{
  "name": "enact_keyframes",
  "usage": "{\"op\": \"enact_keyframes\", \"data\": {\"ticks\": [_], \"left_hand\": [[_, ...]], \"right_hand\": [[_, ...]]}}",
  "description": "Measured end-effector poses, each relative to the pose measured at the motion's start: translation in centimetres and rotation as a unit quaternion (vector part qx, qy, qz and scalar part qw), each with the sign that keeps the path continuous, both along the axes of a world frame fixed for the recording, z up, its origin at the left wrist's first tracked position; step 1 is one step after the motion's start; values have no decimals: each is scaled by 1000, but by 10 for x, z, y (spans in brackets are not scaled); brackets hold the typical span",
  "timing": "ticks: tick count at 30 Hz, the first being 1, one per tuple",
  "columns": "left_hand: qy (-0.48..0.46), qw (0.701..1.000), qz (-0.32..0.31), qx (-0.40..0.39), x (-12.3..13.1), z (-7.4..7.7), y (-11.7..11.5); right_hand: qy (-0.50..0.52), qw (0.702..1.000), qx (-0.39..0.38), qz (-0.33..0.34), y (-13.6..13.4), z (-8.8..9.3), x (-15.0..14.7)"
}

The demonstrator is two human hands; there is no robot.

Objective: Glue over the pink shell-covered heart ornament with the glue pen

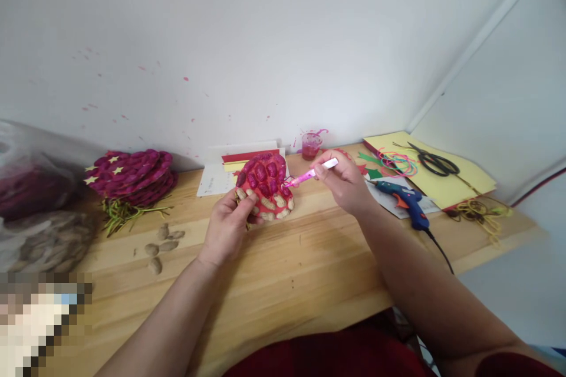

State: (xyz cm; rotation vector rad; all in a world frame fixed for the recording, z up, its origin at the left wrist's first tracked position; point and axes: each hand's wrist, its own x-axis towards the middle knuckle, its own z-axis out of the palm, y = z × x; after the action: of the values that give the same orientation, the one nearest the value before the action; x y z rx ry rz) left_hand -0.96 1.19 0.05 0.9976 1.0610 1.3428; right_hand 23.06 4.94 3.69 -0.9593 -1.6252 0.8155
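My left hand (227,225) grips a round disc covered with peanut shells (264,185), tilted up above the wooden table (283,271). Most shells on it are painted red-pink; those along the lower edge are bare tan. My right hand (344,181) pinches a pink and white paintbrush (312,173), its tip touching the disc's right side. A small cup of pink paint (311,145) stands by the wall just behind.
A stack of painted discs with yellow stars (131,173) lies at the left, loose peanuts (161,242) in front. A blue glue gun (404,200), scissors (432,161), coloured papers (460,173) and rubber bands (475,210) lie at the right. Plastic bags (35,212) sit far left.
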Motion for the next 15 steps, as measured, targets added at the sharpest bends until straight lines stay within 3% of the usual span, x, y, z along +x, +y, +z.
{"op": "enact_keyframes", "data": {"ticks": [5,11,15], "left_hand": [[0,1000,-6,7,0,2,-2],[-7,1000,-8,14,-2,-1,-3],[1,1000,-7,13,-2,-2,-2]], "right_hand": [[82,996,-27,31,6,-5,2],[120,992,-40,15,10,-9,3],[145,987,-46,46,9,-7,2]]}}
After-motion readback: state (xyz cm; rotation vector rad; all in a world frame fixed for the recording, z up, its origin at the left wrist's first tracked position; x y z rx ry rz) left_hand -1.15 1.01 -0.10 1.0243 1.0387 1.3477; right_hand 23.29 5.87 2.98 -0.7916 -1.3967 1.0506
